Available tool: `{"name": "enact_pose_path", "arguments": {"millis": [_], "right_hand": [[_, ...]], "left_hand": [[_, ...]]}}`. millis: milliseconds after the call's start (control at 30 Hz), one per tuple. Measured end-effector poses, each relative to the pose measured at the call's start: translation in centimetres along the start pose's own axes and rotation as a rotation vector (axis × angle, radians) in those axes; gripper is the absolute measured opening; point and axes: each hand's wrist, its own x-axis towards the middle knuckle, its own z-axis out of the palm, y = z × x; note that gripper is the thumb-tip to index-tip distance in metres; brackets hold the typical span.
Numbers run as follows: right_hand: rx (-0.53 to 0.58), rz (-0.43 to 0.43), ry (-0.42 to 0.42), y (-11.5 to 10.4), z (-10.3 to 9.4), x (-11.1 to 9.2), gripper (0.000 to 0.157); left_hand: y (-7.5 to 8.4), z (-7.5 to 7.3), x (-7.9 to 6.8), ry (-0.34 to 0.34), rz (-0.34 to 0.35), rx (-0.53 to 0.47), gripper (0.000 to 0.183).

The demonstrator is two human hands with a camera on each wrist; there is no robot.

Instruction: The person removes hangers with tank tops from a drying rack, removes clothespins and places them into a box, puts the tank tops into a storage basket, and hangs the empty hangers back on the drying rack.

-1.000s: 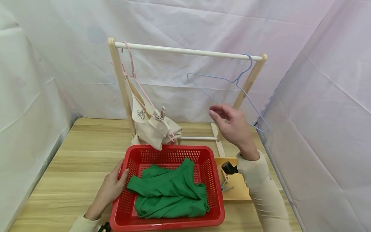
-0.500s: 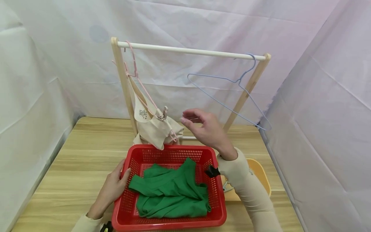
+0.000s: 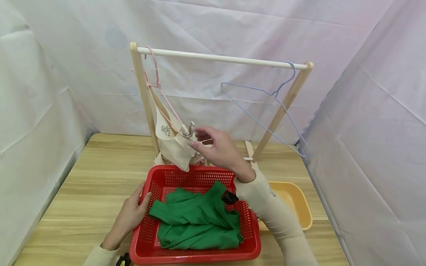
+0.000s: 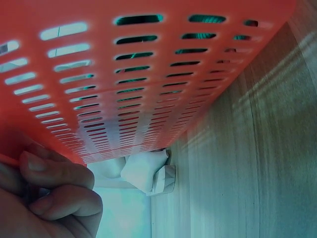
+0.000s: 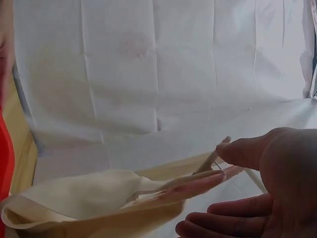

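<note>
Right at the clip (image 3: 191, 129) now, our right hand (image 3: 217, 147) sits with fingers parted, thumb by its end, not clasping it. We'd want a square pinch on both clip ends and a light touch, lest the pink hanger (image 3: 171, 107) swing. Our left hand (image 3: 131, 212) grips the red basket (image 3: 196, 258) by its rim, a useful steady. And the cream garment (image 3: 173, 149): soft, dark-printed by the neckline, slanting off that tilted hanger at the rack's left, lower folds bunched behind the basket.
</note>
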Motion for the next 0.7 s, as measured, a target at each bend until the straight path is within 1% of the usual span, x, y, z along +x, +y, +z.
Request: {"name": "enact_pose_path", "arguments": {"millis": [167, 300, 433, 533, 700], "right_hand": [[0.015, 0.050, 0.021, -0.5, 1.1, 0.6, 0.032], [0.001, 0.045, 0.053, -0.5, 1.7, 1.0, 0.019], [-0.058, 0.034, 0.101, -0.4, 2.0, 1.1, 0.007], [-0.085, 0.046, 0.129, -0.3, 2.1, 1.1, 0.006], [-0.087, 0.074, 0.159, -0.1, 2.3, 1.2, 0.010]], "left_hand": [[0.0, 0.0, 0.1, -0.001, 0.000, 0.006, 0.050], [-0.1, 0.1, 0.1, -0.001, 0.003, 0.006, 0.050], [-0.2, 0.2, 0.1, -0.004, 0.008, -0.002, 0.050], [-0.1, 0.1, 0.1, 0.001, 0.019, 0.004, 0.050], [-0.1, 0.0, 0.0, 0.014, 0.031, 0.021, 0.050]]}}
